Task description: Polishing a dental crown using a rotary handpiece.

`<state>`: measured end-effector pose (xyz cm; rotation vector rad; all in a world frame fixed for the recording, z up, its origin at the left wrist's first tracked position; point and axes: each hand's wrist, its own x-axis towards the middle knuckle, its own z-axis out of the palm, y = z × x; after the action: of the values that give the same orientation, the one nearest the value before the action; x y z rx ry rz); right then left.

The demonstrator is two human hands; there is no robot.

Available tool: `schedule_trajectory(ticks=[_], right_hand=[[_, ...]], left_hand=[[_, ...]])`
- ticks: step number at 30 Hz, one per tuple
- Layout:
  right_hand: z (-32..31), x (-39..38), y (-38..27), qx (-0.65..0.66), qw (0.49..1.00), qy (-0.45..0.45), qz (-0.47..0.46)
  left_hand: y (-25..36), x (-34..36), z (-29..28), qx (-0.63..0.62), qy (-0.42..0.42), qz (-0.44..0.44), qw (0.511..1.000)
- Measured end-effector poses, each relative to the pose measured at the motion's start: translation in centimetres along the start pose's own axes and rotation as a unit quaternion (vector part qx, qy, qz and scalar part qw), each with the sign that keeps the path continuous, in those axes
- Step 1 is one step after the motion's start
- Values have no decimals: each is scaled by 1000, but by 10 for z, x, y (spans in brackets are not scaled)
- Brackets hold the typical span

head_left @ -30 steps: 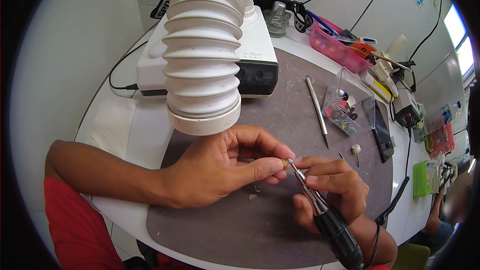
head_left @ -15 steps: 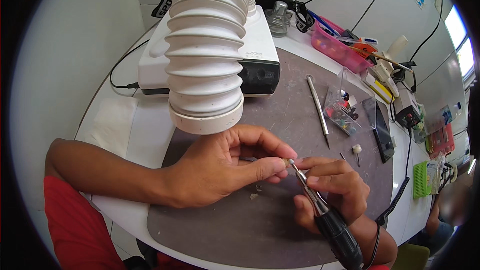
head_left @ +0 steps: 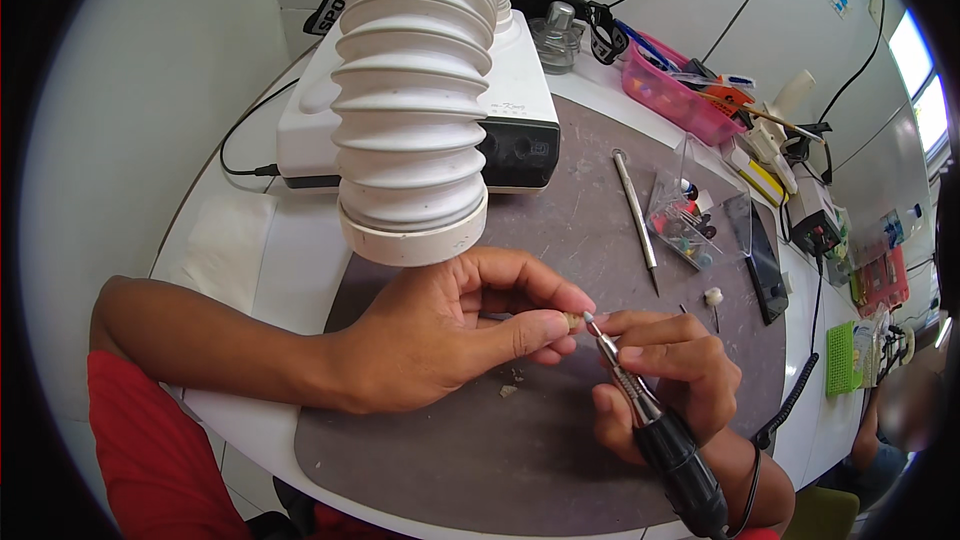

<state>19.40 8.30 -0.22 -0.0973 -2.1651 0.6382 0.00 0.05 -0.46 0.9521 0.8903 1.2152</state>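
Note:
My left hand (head_left: 440,340) is closed, thumb against fingers, pinching a small yellowish piece (head_left: 573,321) that the fingertips mostly hide; its exact kind I cannot make out. In my right hand (head_left: 690,370) is a rotary handpiece (head_left: 682,470) with a black body and a metal front, held like a pen and slanting up to the left. Its pale conical bit (head_left: 589,318) is right beside the small piece; whether they touch I cannot tell. Below the left fingertips, a few pale crumbs (head_left: 508,391) lie on the dark grey mat (head_left: 450,470).
A white corrugated hose (head_left: 410,120) hangs over my left hand, in front of a white machine (head_left: 530,80). To the right lie a metal pointed tool (head_left: 636,215), a clear box (head_left: 700,225) of bits, a white-headed bit (head_left: 713,297) and a phone (head_left: 766,275). A pink basket (head_left: 665,95) stands behind.
The handpiece's tip has shifted slightly up, and a little more of the small piece shows between my left fingertips. Both hands otherwise stay in place.

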Motion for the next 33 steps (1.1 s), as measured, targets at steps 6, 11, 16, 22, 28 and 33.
schedule_trajectory(ticks=[6,11,16,22,28,33], right_hand=[[0,1,0,3,1000,3,8],[0,0,0,14,1000,-1,9],[1,0,-1,8,1000,-2,7],[1,1,0,6,1000,-3,-1],[2,1,0,7,1000,1,-1],[2,1,0,15,1000,-2,-11]], left_hand=[[1,-1,-1,3,-6,3,1000],[1,-1,0,-3,-7,0,1000],[2,-1,0,-2,-10,-2,1000],[2,-1,0,0,-7,-9,1000],[3,-1,0,-15,-7,-12,1000],[2,-2,-1,-13,-3,-22,1000]])
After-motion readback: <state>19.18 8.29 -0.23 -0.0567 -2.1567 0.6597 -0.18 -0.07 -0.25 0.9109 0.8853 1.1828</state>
